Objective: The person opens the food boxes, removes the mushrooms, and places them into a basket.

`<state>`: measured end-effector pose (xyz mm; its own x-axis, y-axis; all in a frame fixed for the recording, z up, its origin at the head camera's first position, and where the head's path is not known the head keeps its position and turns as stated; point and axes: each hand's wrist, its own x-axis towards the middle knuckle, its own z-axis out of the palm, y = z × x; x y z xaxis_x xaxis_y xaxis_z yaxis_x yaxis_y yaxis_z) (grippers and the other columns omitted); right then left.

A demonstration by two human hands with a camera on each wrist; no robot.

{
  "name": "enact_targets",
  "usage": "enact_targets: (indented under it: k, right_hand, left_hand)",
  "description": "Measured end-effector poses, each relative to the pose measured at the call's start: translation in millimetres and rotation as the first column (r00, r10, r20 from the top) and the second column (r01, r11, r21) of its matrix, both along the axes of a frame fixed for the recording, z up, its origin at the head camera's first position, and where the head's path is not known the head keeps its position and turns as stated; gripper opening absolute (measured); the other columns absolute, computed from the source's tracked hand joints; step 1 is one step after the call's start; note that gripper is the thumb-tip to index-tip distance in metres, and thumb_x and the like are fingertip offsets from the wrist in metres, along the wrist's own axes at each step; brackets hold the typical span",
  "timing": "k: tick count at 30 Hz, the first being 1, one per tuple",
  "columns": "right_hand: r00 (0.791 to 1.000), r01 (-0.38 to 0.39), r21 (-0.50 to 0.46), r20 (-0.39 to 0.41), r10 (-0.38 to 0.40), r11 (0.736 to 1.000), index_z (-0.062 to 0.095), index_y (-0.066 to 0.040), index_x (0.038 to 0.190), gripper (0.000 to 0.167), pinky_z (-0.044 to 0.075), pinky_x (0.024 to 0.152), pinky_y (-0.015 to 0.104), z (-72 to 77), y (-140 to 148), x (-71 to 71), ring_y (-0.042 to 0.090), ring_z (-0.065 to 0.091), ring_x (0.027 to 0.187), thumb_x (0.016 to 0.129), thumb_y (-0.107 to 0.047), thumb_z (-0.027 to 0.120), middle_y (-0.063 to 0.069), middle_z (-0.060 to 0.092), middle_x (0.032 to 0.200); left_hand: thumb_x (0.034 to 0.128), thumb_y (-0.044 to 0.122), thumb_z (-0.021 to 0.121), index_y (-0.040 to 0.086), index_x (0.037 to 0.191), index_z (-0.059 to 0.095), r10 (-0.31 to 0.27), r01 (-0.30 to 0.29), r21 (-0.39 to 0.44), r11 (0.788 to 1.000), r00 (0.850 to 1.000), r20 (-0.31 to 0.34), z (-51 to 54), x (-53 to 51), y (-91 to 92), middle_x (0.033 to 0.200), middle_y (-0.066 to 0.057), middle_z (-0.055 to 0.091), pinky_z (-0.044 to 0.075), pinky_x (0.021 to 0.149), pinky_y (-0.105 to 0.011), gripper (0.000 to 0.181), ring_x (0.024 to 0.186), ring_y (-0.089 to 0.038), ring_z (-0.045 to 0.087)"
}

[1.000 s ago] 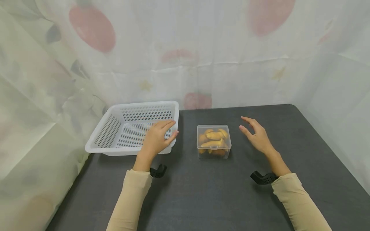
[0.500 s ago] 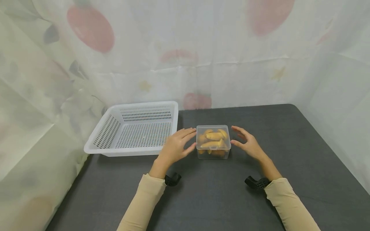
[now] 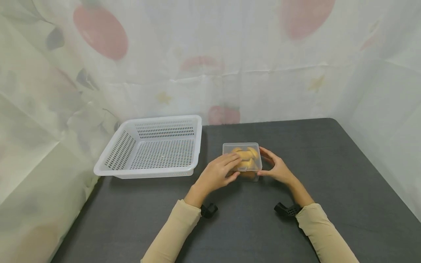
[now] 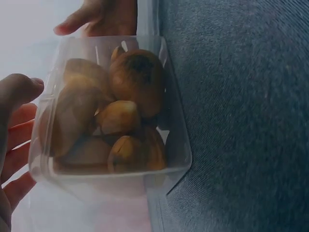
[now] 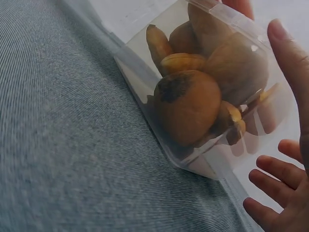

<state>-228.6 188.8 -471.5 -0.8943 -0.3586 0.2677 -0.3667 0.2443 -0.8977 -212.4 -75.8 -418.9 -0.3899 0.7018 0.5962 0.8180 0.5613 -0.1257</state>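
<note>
A clear lidded plastic box point(image 3: 249, 166) holds several yellow-brown, rounded and elongated pieces point(image 5: 187, 107), whose kind I cannot tell; a large round one bears a dark patch. The lid is down. In the head view my left hand point(image 3: 218, 173) reaches over the box's left side, fingers extended across the lid and thumb near the front. On the box's right side is my right hand point(image 3: 279, 168), its thumb by the front corner and its fingers by the back. The right wrist view shows that hand's fingers point(image 5: 277, 176) spread; whether they touch the box is unclear.
A white perforated basket point(image 3: 158, 146) stands on the dark table point(image 3: 240, 226), left of the box. Behind the table hangs a pale printed curtain point(image 3: 256, 54). Black wrist mounts point(image 3: 209, 210) sit on both wrists.
My left hand has moved from in front of the basket rightward to the lid. My right hand has come leftward to the box's side. Box and basket have stayed in place.
</note>
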Motion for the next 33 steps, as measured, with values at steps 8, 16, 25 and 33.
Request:
enact_targets:
  k: [8, 16, 25, 33]
  right_hand:
    - [1.0, -0.016, 0.018, 0.023, 0.016, 1.0, 0.023, 0.001, 0.152, 0.104, 0.031, 0.115, 0.06, -3.8, -8, -3.5, 0.034, 0.037, 0.141, 0.07, -0.009, 0.085, 0.029, 0.033, 0.152]
    - [0.998, -0.003, 0.027, 0.056, 0.001, 1.0, 0.018, 0.001, 0.153, 0.106, 0.035, 0.111, 0.064, -3.8, -14, -5.1, 0.048, 0.036, 0.138, 0.071, -0.011, 0.085, 0.029, 0.03, 0.154]
    - [0.999, 0.005, -0.012, 0.053, -0.005, 1.0, 0.016, -0.003, 0.154, 0.106, 0.039, 0.11, 0.056, -4.6, -21, -6.8, 0.021, 0.045, 0.132, 0.072, -0.007, 0.083, 0.024, 0.033, 0.153]
    - [0.998, 0.041, -0.004, 0.046, -0.041, 0.999, 0.017, 0.0, 0.153, 0.104, 0.039, 0.111, 0.056, -7.0, -23, -5.9, 0.029, 0.043, 0.134, 0.072, -0.006, 0.082, 0.027, 0.037, 0.15]
  left_hand:
    - [0.0833, 0.027, 0.076, 0.006, 0.122, 0.066, -0.025, 0.024, -0.024, 0.999, 0.999, -0.045, -6.6, -4.0, 7.5, 0.126, -0.005, 0.068, 0.051, 0.106, -0.03, 0.045, 0.121, -0.02, 0.063]
    - [0.0829, 0.023, 0.076, 0.011, 0.12, 0.068, -0.032, 0.032, -0.029, 0.999, 0.999, -0.028, -8.7, -1.1, 12.0, 0.126, -0.003, 0.068, 0.054, 0.1, -0.025, 0.04, 0.12, -0.017, 0.064]
    - [0.0812, 0.019, 0.078, 0.01, 0.12, 0.069, -0.032, 0.032, 0.028, 0.999, 0.999, -0.007, -13.1, -2.7, 15.5, 0.124, -0.005, 0.069, 0.055, 0.097, -0.022, 0.04, 0.12, -0.017, 0.064]
    - [0.0808, 0.019, 0.078, 0.009, 0.118, 0.07, -0.047, 0.048, 0.05, 0.998, 0.999, -0.018, -16.2, -3.8, 15.5, 0.122, -0.005, 0.07, 0.055, 0.096, -0.021, 0.039, 0.118, -0.016, 0.065]
